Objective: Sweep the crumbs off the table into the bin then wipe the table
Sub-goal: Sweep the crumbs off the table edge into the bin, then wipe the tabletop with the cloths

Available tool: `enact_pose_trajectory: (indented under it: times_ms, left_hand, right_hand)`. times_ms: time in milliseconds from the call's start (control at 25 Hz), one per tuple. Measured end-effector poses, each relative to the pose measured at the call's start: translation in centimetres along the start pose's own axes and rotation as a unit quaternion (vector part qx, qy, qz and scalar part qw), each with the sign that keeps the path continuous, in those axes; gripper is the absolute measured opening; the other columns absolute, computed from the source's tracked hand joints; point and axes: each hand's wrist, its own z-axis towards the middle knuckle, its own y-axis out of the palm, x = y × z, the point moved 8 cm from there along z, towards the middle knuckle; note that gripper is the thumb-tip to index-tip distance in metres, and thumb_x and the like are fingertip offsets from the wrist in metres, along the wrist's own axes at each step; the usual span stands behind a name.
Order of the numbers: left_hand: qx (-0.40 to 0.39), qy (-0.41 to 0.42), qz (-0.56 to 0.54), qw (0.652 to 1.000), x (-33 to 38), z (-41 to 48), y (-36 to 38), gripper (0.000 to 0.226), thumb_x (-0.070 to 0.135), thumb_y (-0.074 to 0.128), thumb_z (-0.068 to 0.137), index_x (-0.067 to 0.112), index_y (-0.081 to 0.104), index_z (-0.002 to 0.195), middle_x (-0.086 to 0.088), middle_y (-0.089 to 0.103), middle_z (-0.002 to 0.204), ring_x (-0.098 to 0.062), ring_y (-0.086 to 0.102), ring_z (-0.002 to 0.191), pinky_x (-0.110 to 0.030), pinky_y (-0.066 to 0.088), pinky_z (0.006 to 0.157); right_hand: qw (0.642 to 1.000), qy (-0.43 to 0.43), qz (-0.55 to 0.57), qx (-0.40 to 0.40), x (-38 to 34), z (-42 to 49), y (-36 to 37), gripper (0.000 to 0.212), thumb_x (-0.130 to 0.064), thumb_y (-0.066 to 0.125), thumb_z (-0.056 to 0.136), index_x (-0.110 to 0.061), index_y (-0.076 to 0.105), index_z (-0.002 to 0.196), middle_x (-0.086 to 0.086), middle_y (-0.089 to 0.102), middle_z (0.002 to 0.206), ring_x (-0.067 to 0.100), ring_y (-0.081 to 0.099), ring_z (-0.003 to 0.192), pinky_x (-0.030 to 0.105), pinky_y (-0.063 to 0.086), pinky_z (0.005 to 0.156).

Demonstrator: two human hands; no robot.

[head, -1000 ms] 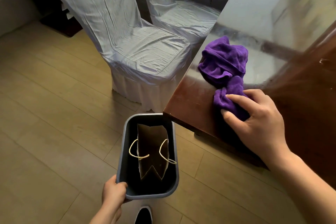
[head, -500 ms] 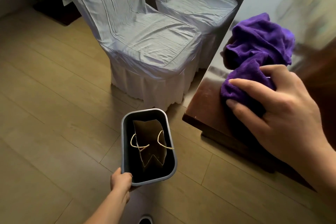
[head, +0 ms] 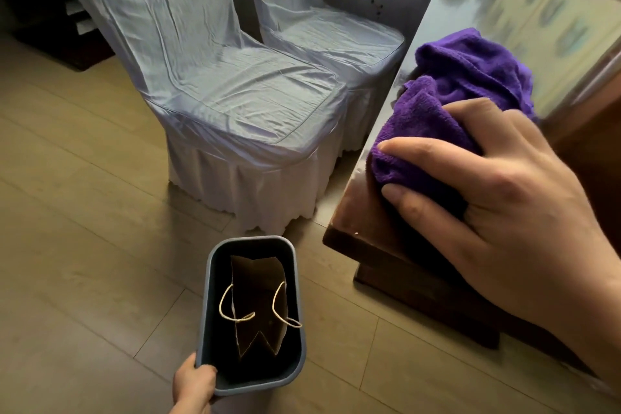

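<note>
Right hand (head: 497,212) clamps a soft, bunched cloth (head: 470,77) at the counter (head: 356,222) corner; left hand (head: 193,386) grips the light-looking bin (head: 208,306) by its rim.

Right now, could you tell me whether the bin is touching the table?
Apart. The head view shows bare floor between the bin, held at its near rim by the left hand, and the table corner.

Two covered chairs (head: 242,104) beside each other, wood floor (head: 84,245).
</note>
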Motion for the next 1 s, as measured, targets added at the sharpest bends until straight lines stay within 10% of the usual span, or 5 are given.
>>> enact_pose_trajectory:
  times_ms: [400, 760, 1000]
  left_hand:
    - [0.002, 0.158, 0.185, 0.97, 7.8, -4.3, -0.9, 0.065, 0.013, 0.054, 0.088, 0.015, 0.029, 0.147, -0.02, 0.043, 0.143, -0.04, 0.05, 0.122, -0.048, 0.042, 0.098]
    - [0.037, 0.337, 0.396, 0.853, 15.6, -12.3, -2.7, 0.07, 0.036, 0.049, 0.088, 0.026, 0.018, 0.151, -0.011, 0.027, 0.155, -0.029, 0.03, 0.14, -0.047, 0.039, 0.106]
    - [0.074, 0.486, 0.313, 0.813, 24.9, -26.1, -7.2, 0.07, 0.039, 0.06, 0.087, 0.024, 0.03, 0.149, -0.017, 0.031, 0.154, -0.034, 0.029, 0.142, -0.051, 0.035, 0.108]
  right_hand:
    - [1.0, 0.009, -0.003, 0.005, -0.2, -0.1, -0.1, 0.04, -0.056, 0.055, 0.087, -0.036, 0.069, 0.12, 0.004, 0.059, 0.123, 0.036, 0.047, 0.104, 0.043, 0.041, 0.092]
    - [0.999, -0.001, 0.03, 0.036, 0.0, -0.1, -0.4, 0.034, -0.051, 0.061, 0.086, -0.032, 0.071, 0.112, 0.004, 0.062, 0.113, 0.033, 0.047, 0.096, 0.043, 0.046, 0.084]
    - [0.996, 0.03, 0.081, -0.035, 0.6, -1.0, -3.6, 0.022, -0.039, 0.065, 0.076, -0.024, 0.074, 0.089, 0.006, 0.061, 0.096, 0.028, 0.049, 0.084, 0.04, 0.049, 0.076]
